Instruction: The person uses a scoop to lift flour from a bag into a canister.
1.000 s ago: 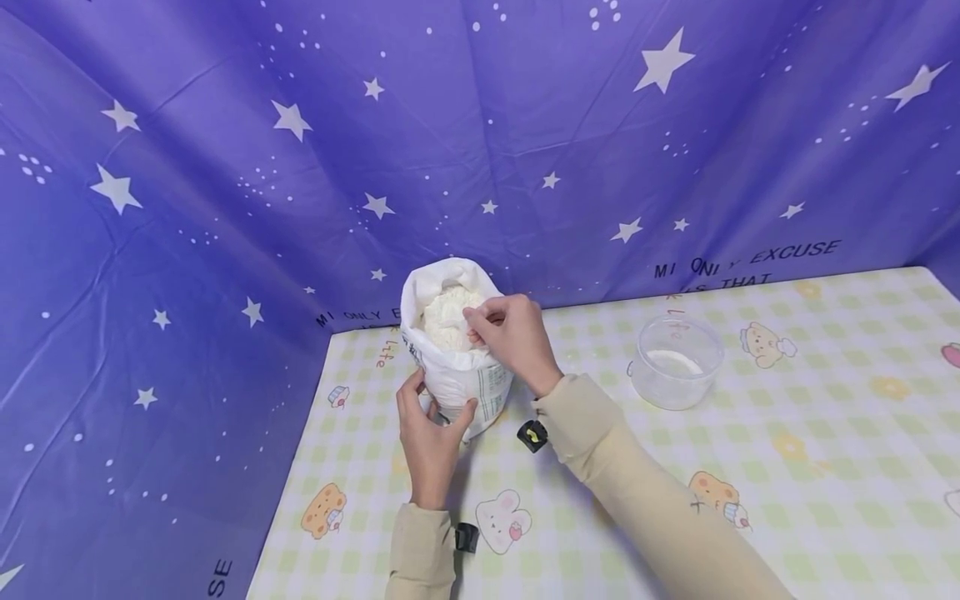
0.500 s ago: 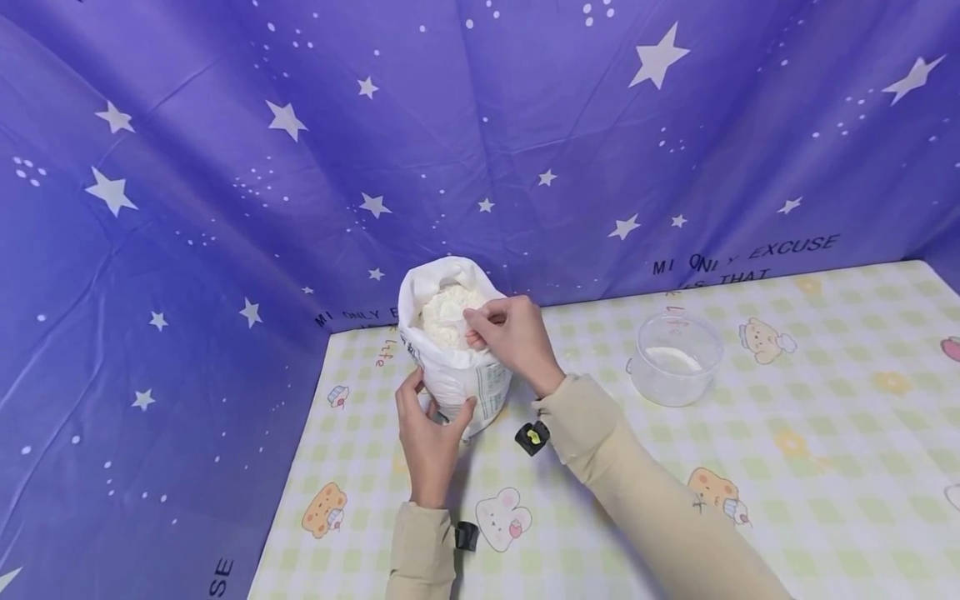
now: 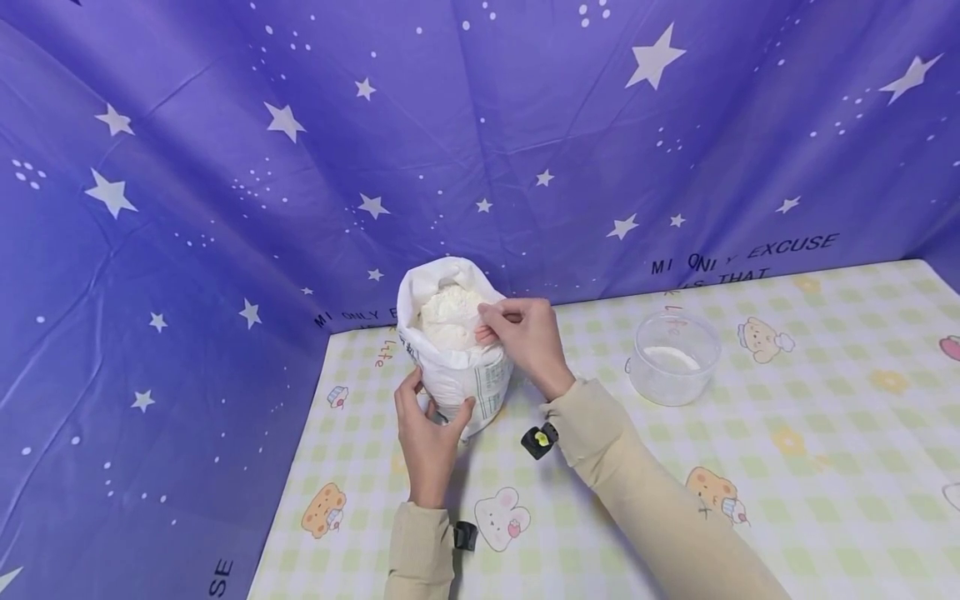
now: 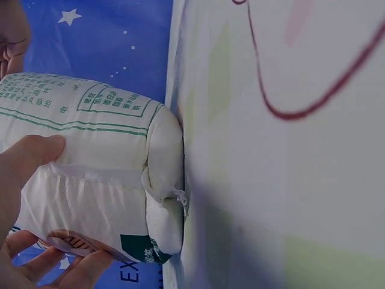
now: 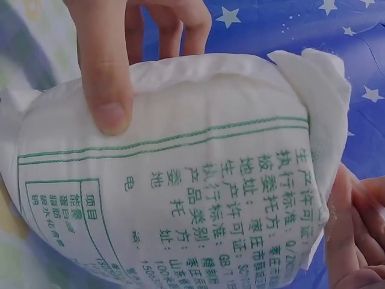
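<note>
A white cloth bag of flour (image 3: 459, 379) with green print stands upright, its top open and the flour (image 3: 450, 318) heaped inside. My left hand (image 3: 429, 433) grips its lower side, thumb in front and fingers around the left; the left wrist view shows this grip on the bag (image 4: 90, 138). My right hand (image 3: 528, 337) is at the bag's right rim, thumb and forefinger pinched together over the flour. A thin pale thing seems to be in that pinch, mostly hidden by fingers and flour; its kind is unclear. Curled right fingers (image 5: 361, 235) show beside the bag's mouth.
A clear round plastic tub (image 3: 675, 367) stands to the right, with a little white at its bottom. A checked tablecloth (image 3: 600, 533) with cartoon prints covers the table. A purple-blue starry curtain (image 3: 420, 133) hangs close behind the bag.
My right hand has shifted slightly to the right, toward the bag's rim, and the flour's surface looks different where it was. My left hand keeps its grip on the bag.
</note>
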`<state>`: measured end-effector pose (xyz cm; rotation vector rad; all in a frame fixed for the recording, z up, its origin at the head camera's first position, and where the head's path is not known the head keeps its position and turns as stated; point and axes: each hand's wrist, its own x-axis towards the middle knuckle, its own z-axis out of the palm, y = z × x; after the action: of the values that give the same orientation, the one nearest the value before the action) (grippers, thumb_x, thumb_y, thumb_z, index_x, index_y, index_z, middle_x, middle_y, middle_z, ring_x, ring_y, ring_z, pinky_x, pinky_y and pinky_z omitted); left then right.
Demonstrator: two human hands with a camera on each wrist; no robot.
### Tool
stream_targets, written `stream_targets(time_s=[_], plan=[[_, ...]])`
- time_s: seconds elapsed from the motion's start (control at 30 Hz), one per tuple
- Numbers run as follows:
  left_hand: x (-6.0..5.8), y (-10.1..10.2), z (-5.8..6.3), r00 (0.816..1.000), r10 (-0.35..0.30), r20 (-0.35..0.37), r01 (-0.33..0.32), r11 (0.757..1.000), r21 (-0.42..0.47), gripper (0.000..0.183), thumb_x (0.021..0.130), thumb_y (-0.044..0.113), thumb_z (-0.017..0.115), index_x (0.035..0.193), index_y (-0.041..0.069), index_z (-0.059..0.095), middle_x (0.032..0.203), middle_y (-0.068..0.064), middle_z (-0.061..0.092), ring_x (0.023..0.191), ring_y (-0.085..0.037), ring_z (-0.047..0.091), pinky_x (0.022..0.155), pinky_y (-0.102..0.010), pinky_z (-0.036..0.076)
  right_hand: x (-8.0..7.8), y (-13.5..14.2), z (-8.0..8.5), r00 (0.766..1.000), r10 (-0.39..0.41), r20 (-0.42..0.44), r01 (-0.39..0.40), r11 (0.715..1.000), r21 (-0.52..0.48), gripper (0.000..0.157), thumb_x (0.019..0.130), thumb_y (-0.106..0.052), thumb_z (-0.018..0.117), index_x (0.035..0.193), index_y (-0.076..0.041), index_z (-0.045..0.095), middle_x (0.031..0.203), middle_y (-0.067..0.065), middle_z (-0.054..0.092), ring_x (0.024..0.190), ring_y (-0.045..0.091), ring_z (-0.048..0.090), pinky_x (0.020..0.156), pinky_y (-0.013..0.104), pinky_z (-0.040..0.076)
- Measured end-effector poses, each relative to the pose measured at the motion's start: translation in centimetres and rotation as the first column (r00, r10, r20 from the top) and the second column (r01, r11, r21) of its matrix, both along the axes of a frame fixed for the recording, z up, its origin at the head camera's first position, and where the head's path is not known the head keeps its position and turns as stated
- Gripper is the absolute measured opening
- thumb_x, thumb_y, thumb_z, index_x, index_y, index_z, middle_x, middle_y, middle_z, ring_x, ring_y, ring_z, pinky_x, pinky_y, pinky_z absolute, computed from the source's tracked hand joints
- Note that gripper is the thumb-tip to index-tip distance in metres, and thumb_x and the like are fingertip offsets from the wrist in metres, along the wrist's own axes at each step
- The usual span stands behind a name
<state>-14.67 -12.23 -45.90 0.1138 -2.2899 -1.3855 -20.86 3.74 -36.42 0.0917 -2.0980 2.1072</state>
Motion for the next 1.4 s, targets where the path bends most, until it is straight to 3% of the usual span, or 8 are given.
stream_targets(time_s=[0.23,0.43,0.73,1.4], plan=[[0.0,-0.1,0.0,1.000,0.002,-0.005,-0.002,1.000,-0.007,0.081,0.073,0.015,0.088,0.140,0.007,0.043,0.136,-0.009,0.047,0.131,-0.026,0.047,0.104,-0.039,0.054,-0.2,0.7,-1.2,0.999,-0.043,-0.026,0.039,0.990,-0.137,0.025,0.095,-0.010,0.066,0.090,0.013,0.071,0.073,0.016,0.073,0.060,0.009,0.070,0.065,0.028,0.065],[0.1,-0.2,0.0,1.000,-0.002,-0.001,0.002,1.000,0.006,0.081,0.073,0.014,0.088,0.140,0.008,0.042,0.136,-0.008,0.046,0.130,-0.023,0.047,0.106,-0.036,0.052,0.0,1.2,-2.0,0.999,-0.029,0.014,0.032,0.975,-0.222,0.029,0.096,-0.014,0.066,0.094,0.014,0.070,0.073,0.009,0.073,0.062,0.012,0.071,0.068,0.030,0.065],[0.1,0.0,0.0,1.000,-0.002,-0.001,0.002,1.000,-0.021,0.080,0.074,0.015,0.087,0.140,0.006,0.043,0.137,-0.010,0.046,0.131,-0.028,0.047,0.105,-0.041,0.053,0.1,2.2,-2.5,0.993,0.015,0.121,0.025,0.946,-0.324,0.031,0.096,-0.015,0.065,0.106,0.014,0.068,0.073,0.002,0.073,0.067,0.010,0.072,0.078,0.028,0.064],[0.1,-0.1,0.0,1.000,-0.004,0.013,0.005,1.000,-0.027,0.082,0.074,0.017,0.088,0.141,0.008,0.041,0.138,-0.009,0.046,0.132,-0.024,0.046,0.107,-0.034,0.051,0.9,3.4,-2.3,0.993,-0.019,0.118,0.064,0.919,-0.390,0.035,0.097,-0.019,0.065,0.108,0.014,0.065,0.077,0.003,0.075,0.070,0.012,0.073,0.080,0.029,0.063]])
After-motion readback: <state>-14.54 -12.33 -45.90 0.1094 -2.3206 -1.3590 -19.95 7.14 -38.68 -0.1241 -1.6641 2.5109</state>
